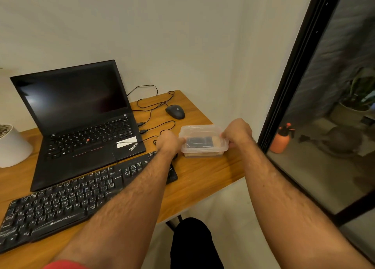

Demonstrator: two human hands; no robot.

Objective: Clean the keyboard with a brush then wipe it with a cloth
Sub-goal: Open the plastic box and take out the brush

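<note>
I hold a clear plastic box (204, 142) by its two short ends, my left hand (169, 144) curled round the left end and my right hand (236, 133) pinching the right end, fingers bent over the lid's rim. Something dark lies inside; I cannot tell what. The box sits near the right edge of the wooden desk (205, 179), with bare wood between it and the front edge. The black keyboard (67, 200) lies slantwise along the front of the desk, its right end passing under my left forearm, its near left corner close to the desk's front edge. Behind it the open laptop (81, 126) stands almost touching it. A mouse (175, 111) rests near the back right corner, its cable looping on the wood.
</note>
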